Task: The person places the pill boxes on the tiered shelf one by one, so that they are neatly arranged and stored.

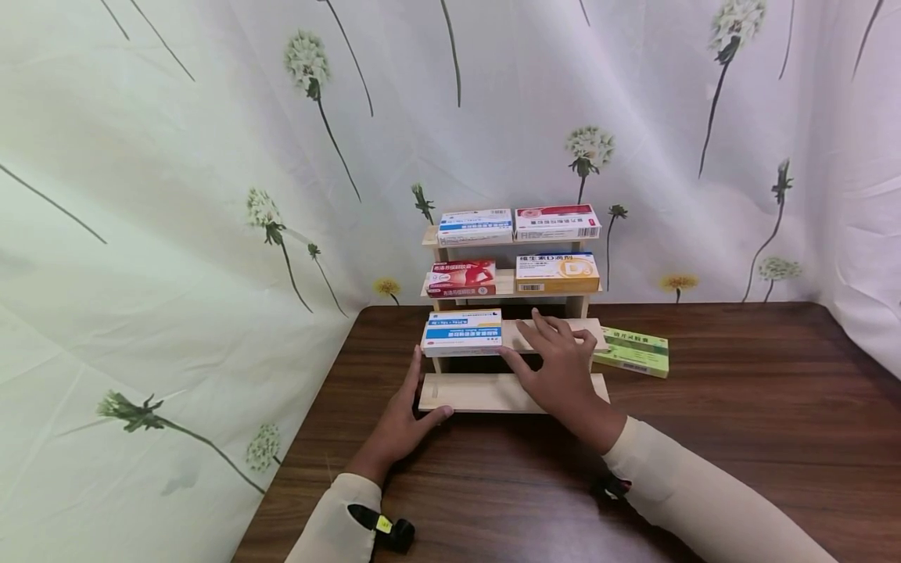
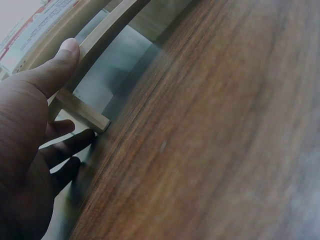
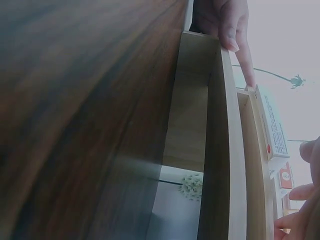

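In the head view a four-tier wooden rack [image 1: 479,393] stands on the table. My left hand [image 1: 401,426] is at its left end, the thumb on the lowest shelf and the index finger straight up along the side. The left wrist view shows that thumb against the wood and the other fingers spread by a wooden leg. A blue-and-white medicine box [image 1: 462,334] lies on the left of the second shelf from the bottom. My right hand [image 1: 559,363] hovers over that shelf's right part, fingers spread and loosely bent, thumb tip close to the box's right edge.
Higher up are another blue-and-white box [image 1: 475,227], a red-and-white box [image 1: 557,223], a red box [image 1: 461,279] and a yellow-and-white box [image 1: 558,274]. A green box [image 1: 635,352] lies on the table [image 1: 732,438] right of the rack. Patterned cloth [image 1: 493,102] hangs behind.
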Motion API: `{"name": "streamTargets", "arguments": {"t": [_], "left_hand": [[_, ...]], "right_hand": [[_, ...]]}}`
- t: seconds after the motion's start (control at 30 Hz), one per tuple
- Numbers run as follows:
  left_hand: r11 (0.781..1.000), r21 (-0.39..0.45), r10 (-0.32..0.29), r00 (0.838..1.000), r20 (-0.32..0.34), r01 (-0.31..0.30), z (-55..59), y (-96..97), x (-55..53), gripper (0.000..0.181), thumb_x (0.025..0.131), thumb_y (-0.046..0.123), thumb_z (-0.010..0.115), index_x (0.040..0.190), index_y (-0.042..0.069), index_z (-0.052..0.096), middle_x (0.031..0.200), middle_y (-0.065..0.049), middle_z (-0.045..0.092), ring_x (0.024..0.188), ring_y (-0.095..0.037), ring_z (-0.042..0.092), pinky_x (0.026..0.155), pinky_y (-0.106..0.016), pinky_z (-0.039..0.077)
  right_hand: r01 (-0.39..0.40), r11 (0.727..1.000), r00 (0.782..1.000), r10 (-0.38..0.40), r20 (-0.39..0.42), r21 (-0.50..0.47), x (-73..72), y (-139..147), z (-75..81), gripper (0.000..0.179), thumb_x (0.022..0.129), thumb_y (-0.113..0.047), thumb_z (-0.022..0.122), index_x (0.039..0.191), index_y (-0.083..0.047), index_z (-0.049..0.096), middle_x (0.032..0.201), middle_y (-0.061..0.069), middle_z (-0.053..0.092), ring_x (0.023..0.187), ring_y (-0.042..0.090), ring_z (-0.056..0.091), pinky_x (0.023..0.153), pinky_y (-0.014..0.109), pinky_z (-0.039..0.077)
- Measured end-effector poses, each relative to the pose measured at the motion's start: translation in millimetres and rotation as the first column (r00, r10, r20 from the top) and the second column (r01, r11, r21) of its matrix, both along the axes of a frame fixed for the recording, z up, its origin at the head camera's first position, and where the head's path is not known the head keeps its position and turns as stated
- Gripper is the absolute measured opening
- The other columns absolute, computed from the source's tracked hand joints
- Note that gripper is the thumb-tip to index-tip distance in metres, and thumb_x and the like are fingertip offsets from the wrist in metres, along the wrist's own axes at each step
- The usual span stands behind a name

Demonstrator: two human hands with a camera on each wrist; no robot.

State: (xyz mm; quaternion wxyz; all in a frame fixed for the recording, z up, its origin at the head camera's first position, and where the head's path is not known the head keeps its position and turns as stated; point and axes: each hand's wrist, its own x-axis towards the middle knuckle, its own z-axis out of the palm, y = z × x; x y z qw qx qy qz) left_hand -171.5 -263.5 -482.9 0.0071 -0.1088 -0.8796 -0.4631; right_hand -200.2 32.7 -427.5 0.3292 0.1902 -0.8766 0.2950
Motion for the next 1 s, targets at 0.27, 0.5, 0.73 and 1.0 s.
{"name": "streamTargets", "arguments": {"t": [0.27,0.5,0.73,1.0], "left_hand": [[1.0,-0.004,-0.001,1.0,-0.003,0.001,-1.4,-0.8,-1.7,0.117,0.1,0.045,0.08,0.173,0.047,-0.011,0.185,-0.007,0.017,0.167,-0.038,0.03,0.135,-0.064,0.023],[1.0,0.003,0.005,1.0,0.008,-0.005,-0.7,-0.4,-1.3,0.118,0.099,0.045,0.081,0.173,0.048,-0.011,0.185,-0.006,0.015,0.168,-0.038,0.029,0.135,-0.063,0.022],[1.0,-0.003,0.007,1.0,0.01,-0.007,-0.2,0.8,-1.4,0.118,0.099,0.046,0.081,0.173,0.048,-0.011,0.186,-0.005,0.014,0.168,-0.038,0.028,0.135,-0.063,0.021],[1.0,-0.005,0.011,1.0,0.009,-0.011,-1.7,0.2,-1.8,0.118,0.099,0.047,0.081,0.172,0.048,-0.011,0.184,-0.011,0.02,0.167,-0.038,0.03,0.135,-0.064,0.022]], "right_hand": [[0.011,1.0,1.0,-0.011,-0.014,0.019,7.0,16.0,1.9,0.06,0.094,-0.045,0.085,0.142,-0.01,0.075,0.154,0.022,0.064,0.136,0.045,0.062,0.1,0.076,0.032],[0.027,1.0,1.0,-0.027,-0.006,-0.001,8.9,28.9,1.9,0.058,0.095,-0.044,0.084,0.141,-0.01,0.075,0.154,0.022,0.064,0.138,0.045,0.06,0.103,0.076,0.03],[0.056,0.998,0.998,-0.056,0.04,-0.002,11.7,44.4,3.3,0.058,0.096,-0.04,0.085,0.143,-0.008,0.073,0.156,0.023,0.062,0.142,0.047,0.057,0.105,0.079,0.026],[0.085,0.996,0.996,-0.084,0.007,-0.024,12.5,64.4,2.9,0.054,0.095,-0.035,0.085,0.139,-0.006,0.076,0.152,0.025,0.064,0.134,0.047,0.061,0.101,0.078,0.027]]}}
